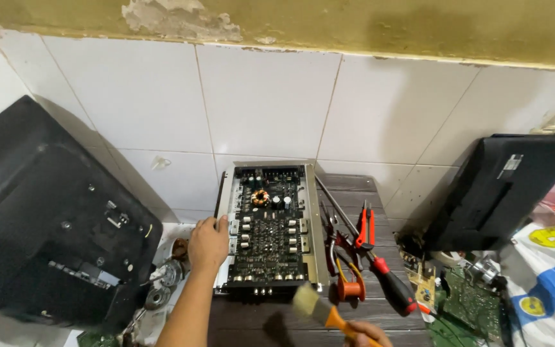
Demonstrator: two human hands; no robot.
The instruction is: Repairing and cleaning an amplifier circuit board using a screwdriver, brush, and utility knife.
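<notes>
An opened amplifier chassis with a black circuit board (pixel 269 226) lies on a dark wooden bench. A copper coil and several capacitors sit near its far end. My left hand (pixel 208 242) rests on the chassis's left metal edge, fingers curled over it. My right hand (pixel 367 335), partly cut off at the bottom of the frame, grips the orange handle of a paintbrush (pixel 314 306). The pale bristles hover just off the near right corner of the board.
Red-handled pliers (pixel 365 226), a red-and-black screwdriver (pixel 390 283) and an orange solder spool (pixel 350 288) lie right of the chassis. Black television backs lean at left (pixel 46 218) and right (pixel 496 189). Green boards (pixel 470 302) are at lower right. White tiled wall behind.
</notes>
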